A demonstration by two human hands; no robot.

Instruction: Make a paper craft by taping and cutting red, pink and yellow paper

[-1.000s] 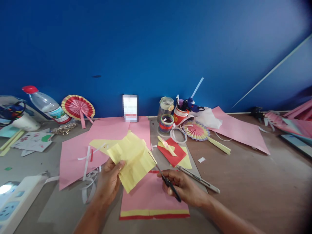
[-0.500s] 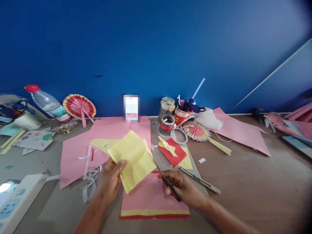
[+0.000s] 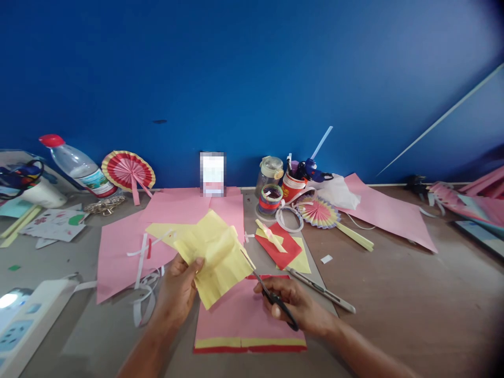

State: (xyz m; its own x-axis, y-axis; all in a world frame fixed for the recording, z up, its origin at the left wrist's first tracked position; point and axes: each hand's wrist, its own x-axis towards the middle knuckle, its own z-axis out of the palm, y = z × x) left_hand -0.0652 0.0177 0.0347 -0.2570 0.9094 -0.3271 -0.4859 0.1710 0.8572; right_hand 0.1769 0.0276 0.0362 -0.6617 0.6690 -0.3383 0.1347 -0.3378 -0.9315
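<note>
My left hand pinches a creased yellow paper by its lower left corner and holds it up over the table. Black-handled scissors are gripped in my right hand, their blades reaching up to the paper's right edge. Under both hands lies a pink sheet with yellow and red strips along its near edge.
Large pink sheets and white strips cover the left of the table. A red and yellow paper piece, a craft knife, paper fans, a cup of tools, a jar, tape rolls and a bottle stand behind. A power strip lies left.
The yellow paper's top has curled and folded over a little. The scissors have shifted slightly, with the blades now at the paper's right edge.
</note>
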